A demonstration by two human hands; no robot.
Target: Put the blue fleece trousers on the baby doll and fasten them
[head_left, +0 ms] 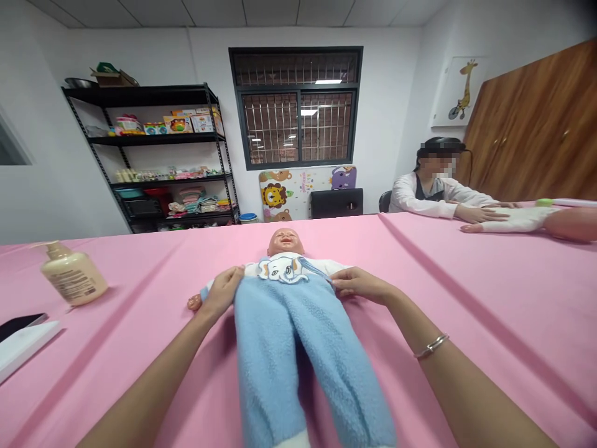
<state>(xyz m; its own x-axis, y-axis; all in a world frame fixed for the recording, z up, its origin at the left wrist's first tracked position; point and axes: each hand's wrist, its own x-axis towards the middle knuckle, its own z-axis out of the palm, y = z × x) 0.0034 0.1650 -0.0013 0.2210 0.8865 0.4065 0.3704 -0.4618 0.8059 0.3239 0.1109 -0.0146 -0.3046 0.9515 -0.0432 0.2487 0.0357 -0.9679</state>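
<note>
A baby doll (pixel 285 241) lies on its back on the pink-covered table, head away from me and legs toward me. It is dressed in a fluffy light-blue romper (pixel 270 317) with white upper sleeves and an animal face on the chest. At the doll's side on the left, my left hand (pixel 224 291) is closed on the romper's edge; the doll's small hand (pixel 194 302) sticks out beside it. My right hand (pixel 362 285) pinches the romper's edge on the other side, where the cloth is pulled into folds toward my fingers. A silver bracelet circles my right wrist.
A pump bottle (pixel 74 274) stands at left, with a phone (pixel 21 325) and a white box (pixel 30 345) nearer me. Across the table at right, a person (pixel 422 193) has hands on another doll's white-clothed arm (pixel 517 221). Black shelves (pixel 153 138) stand behind.
</note>
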